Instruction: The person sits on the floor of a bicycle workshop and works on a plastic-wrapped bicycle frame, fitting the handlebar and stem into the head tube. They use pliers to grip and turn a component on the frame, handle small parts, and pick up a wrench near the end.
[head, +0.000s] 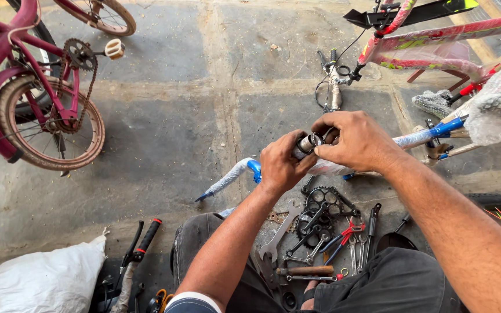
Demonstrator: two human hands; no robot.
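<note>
— Frame (pixel 413 139), blue and wrapped — where is it?
— Above the floor (pixel 163 127), its metal tube (pixel 307 144) gripped by the left hand (pixel 279 165); the right hand (pixel 355 142) closes over the tube's end. Tools (pixel 320 237) lie below.

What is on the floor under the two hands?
Under the left hand and right hand lie a chainring, spanners and red-handled pliers on the stone floor. The hands and forearms cover whatever lies directly beneath them.
</note>
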